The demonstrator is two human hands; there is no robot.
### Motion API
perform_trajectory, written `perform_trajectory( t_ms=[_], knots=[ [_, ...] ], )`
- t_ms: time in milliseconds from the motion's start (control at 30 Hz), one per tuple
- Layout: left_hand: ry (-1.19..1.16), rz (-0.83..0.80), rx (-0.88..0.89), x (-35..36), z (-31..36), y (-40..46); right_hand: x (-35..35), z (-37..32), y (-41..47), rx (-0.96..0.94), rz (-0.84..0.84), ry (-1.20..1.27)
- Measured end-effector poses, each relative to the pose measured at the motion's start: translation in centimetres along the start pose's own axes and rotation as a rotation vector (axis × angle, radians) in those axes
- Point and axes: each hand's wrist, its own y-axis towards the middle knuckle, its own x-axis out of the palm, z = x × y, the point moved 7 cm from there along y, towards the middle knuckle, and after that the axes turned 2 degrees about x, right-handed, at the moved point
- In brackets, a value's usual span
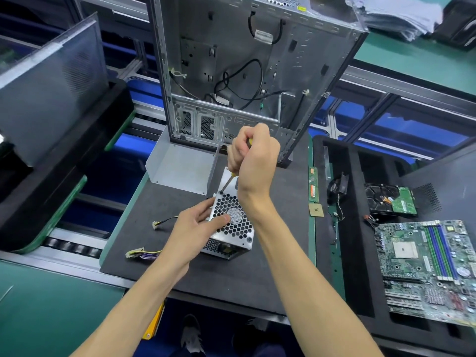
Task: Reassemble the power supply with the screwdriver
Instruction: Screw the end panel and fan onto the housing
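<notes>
1. We have the power supply (231, 222) lying on the dark mat of the table (244, 274), near the middle, just in front of the open computer case (231, 60), its honeycomb fan grille facing up.
2. Our left hand (198, 228) grips the unit's left edge, thumb lying across the grille.
3. Our right hand (253, 155) is closed round the screwdriver (228, 182), whose tip sits at the screw hole in the grille's far left corner.
4. We judge the unit a stiff, fairly weighty metal box with smooth, likely slippery walls; hold it by the solid edges, not the perforated grille.
5. Its loose cables (143, 253) trail left on the mat, so we should keep them from snagging.
6. A motherboard (425, 264) and hard drive (391, 202) lie in the tray at right.
</notes>
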Motion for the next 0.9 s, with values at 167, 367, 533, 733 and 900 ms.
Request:
perform_trajectory(
  t_ms=[167, 367, 533, 733, 900],
  knots=[
    [0.012, 0.005, 0.003, -0.1, 0.0, -0.1, -0.2, 0.4, -0.2, 0.004, -0.033, -0.022],
    [0.011, 0.006, -0.002, 0.0, 0.1, -0.1, 0.4, -0.5, 0.8, 0.048, -0.541, -0.087],
    [0.016, 0.003, 0.002, 0.1, 0.0, 0.0, 1.3, -0.6, 0.9, 0.15, -0.712, -0.097],
    [0.019, 0.004, 0.003, 0.0, -0.2, 0.1, 1.3, -0.1, 0.8, 0.206, -0.533, -0.06],
    [0.018, -0.003, 0.005, 0.1, -0.3, 0.1, 0.4, -0.3, 1.2, 0.168, -0.258, -0.046]
  ],
)
